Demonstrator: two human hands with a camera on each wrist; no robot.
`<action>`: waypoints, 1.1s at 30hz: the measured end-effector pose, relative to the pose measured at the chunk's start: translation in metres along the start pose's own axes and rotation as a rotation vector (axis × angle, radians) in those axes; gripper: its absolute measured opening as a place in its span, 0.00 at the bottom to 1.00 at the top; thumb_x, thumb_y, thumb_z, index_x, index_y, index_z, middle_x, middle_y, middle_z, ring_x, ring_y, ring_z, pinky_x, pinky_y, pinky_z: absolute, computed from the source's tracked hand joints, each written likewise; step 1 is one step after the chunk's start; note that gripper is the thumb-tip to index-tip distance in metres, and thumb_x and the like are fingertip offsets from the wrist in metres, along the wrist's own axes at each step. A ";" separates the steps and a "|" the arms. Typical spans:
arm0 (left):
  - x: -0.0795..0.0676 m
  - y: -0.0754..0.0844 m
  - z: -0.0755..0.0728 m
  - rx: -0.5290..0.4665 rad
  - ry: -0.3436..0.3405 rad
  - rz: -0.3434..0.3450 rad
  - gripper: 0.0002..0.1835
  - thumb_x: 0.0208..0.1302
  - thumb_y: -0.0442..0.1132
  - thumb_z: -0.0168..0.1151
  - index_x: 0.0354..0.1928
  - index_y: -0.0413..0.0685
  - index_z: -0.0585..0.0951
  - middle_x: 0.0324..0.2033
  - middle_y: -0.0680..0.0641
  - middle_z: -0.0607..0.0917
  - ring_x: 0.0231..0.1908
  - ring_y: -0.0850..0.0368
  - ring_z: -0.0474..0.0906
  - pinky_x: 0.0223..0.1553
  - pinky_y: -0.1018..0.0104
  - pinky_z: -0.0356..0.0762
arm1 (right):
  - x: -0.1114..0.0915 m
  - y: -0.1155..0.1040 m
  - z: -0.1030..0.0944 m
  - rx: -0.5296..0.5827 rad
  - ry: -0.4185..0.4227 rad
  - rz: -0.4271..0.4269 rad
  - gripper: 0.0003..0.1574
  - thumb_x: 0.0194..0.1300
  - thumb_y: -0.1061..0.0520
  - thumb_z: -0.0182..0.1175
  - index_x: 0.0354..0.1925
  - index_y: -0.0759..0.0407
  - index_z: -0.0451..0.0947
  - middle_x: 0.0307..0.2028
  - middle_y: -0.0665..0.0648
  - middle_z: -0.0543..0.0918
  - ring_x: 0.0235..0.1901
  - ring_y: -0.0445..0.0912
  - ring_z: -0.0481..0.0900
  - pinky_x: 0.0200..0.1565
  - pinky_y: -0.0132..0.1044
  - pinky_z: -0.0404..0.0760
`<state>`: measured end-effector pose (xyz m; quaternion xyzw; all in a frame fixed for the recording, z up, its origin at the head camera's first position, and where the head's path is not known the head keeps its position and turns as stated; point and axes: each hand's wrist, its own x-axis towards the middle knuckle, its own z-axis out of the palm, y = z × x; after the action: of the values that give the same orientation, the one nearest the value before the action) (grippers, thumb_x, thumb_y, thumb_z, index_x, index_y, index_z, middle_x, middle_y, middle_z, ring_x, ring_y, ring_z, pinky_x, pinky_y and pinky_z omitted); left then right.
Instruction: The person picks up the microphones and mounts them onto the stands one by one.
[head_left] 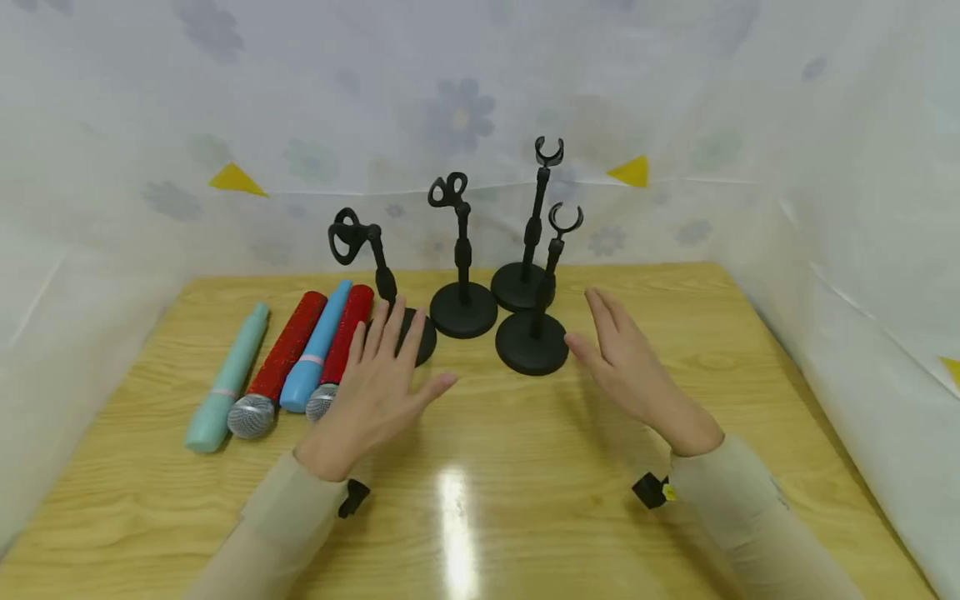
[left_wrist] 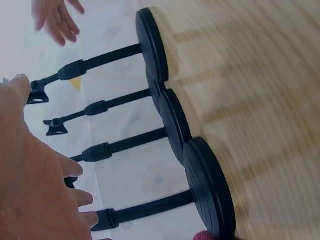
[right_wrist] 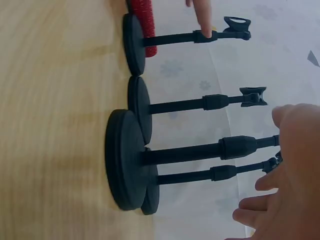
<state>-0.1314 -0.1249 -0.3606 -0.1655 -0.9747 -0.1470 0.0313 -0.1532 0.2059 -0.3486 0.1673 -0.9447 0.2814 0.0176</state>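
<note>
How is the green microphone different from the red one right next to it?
The green microphone has a pink band; the red microphone has sparkly speckles. The green one's wide end is smooth; the red one's is silver mesh. The green one narrows at its far end; the red one stays thicker. Both lie on the table side by side.

No legible text, labels, brands, numbers or signs anywhere.
</note>
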 end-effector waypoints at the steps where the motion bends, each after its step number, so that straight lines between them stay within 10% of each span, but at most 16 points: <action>1: 0.003 0.003 0.000 -0.013 0.001 0.004 0.50 0.70 0.73 0.43 0.82 0.52 0.43 0.81 0.44 0.34 0.81 0.42 0.27 0.79 0.36 0.34 | 0.004 -0.001 -0.002 0.038 0.009 0.006 0.48 0.79 0.34 0.40 0.81 0.57 0.38 0.80 0.66 0.45 0.79 0.65 0.47 0.74 0.68 0.52; 11: 0.039 0.030 -0.004 -0.187 0.040 0.040 0.44 0.75 0.66 0.43 0.80 0.46 0.50 0.79 0.40 0.50 0.79 0.38 0.46 0.79 0.39 0.49 | 0.049 -0.014 -0.008 0.273 0.047 0.023 0.44 0.80 0.37 0.41 0.80 0.60 0.46 0.77 0.64 0.58 0.76 0.58 0.59 0.74 0.59 0.62; 17: 0.074 0.050 -0.004 -0.464 -0.020 0.015 0.34 0.78 0.55 0.49 0.77 0.45 0.61 0.74 0.42 0.65 0.74 0.45 0.63 0.74 0.45 0.66 | 0.066 -0.023 -0.005 0.376 0.090 0.008 0.35 0.80 0.41 0.45 0.72 0.61 0.62 0.68 0.63 0.72 0.70 0.56 0.71 0.71 0.58 0.70; 25: 0.111 0.067 0.021 -0.644 -0.154 0.014 0.27 0.79 0.46 0.49 0.75 0.47 0.64 0.70 0.44 0.72 0.70 0.48 0.70 0.69 0.48 0.72 | 0.074 -0.027 -0.002 0.340 0.133 -0.002 0.19 0.78 0.53 0.53 0.58 0.64 0.74 0.54 0.63 0.82 0.59 0.56 0.80 0.64 0.54 0.78; 33: 0.117 0.079 0.041 -0.607 -0.204 0.042 0.22 0.79 0.42 0.49 0.70 0.47 0.71 0.63 0.44 0.80 0.63 0.50 0.78 0.62 0.53 0.79 | 0.074 -0.026 -0.005 0.224 0.148 -0.076 0.11 0.77 0.58 0.55 0.50 0.62 0.79 0.46 0.65 0.86 0.51 0.56 0.84 0.57 0.51 0.83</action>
<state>-0.2161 -0.0044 -0.3652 -0.2013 -0.8809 -0.4129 -0.1145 -0.2145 0.1654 -0.3215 0.1824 -0.8965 0.3960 0.0790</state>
